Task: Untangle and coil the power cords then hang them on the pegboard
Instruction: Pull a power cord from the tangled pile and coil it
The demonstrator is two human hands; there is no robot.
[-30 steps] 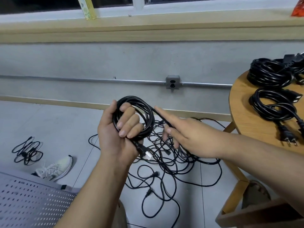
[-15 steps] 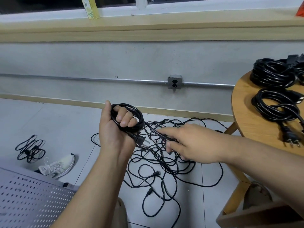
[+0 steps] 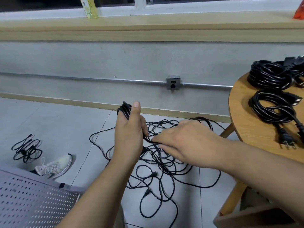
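Observation:
My left hand (image 3: pixel 130 134) is closed around a black coiled cord (image 3: pixel 123 109), with only the top of the coil showing above my thumb. The back of that hand faces me. My right hand (image 3: pixel 185 142) pinches the loose strand of the same cord just right of the left hand. Below both hands a tangle of black cords (image 3: pixel 158 170) lies spread on the grey floor. A grey perforated pegboard (image 3: pixel 31 201) lies at the bottom left.
A round wooden table (image 3: pixel 256 142) at the right carries two coiled black cords (image 3: pixel 269 76) (image 3: pixel 273 109). A small cord bundle (image 3: pixel 26 148) and a white shoe (image 3: pixel 54 167) lie on the floor at left. A wall outlet (image 3: pixel 173 82) sits on the conduit.
My left hand has turned over, so its back faces me and the coil is mostly hidden. My right hand has dropped lower and closed on the strand beside it.

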